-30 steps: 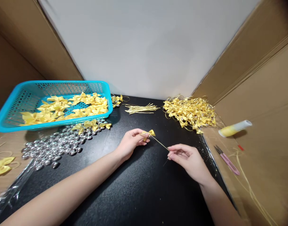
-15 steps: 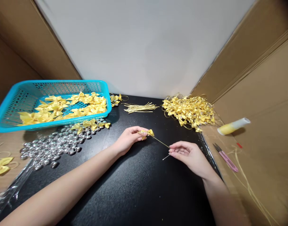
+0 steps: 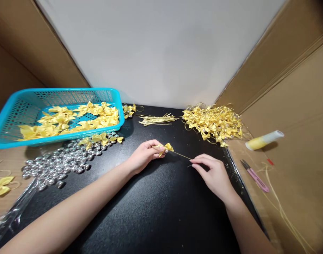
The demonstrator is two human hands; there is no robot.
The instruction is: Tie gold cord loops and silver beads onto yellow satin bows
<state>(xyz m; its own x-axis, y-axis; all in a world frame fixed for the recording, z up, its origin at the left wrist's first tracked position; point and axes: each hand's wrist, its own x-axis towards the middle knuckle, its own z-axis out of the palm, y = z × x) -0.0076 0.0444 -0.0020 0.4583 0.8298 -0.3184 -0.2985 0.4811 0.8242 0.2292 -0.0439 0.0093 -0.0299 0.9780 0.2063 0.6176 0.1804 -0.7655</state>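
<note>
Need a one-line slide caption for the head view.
Left hand holds a yellow bow while the right hand pinches the gold cord stretching from it, above a black tabletop.

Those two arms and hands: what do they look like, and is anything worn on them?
The left hand and right hand are a person's, ungloved. No sleeve, watch or bracelet shows on either forearm; finer markings are too small to tell.

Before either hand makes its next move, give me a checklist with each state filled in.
1. Left hand holding the yellow bow: ok.
2. Right hand pinching the gold cord: ok.
3. Cord straight between bow and right hand: ok.
4. Cord fastened at the bow: cannot tell, fingers cover part.
5. Pink-handled snips lying apart from both hands: ok.
</note>
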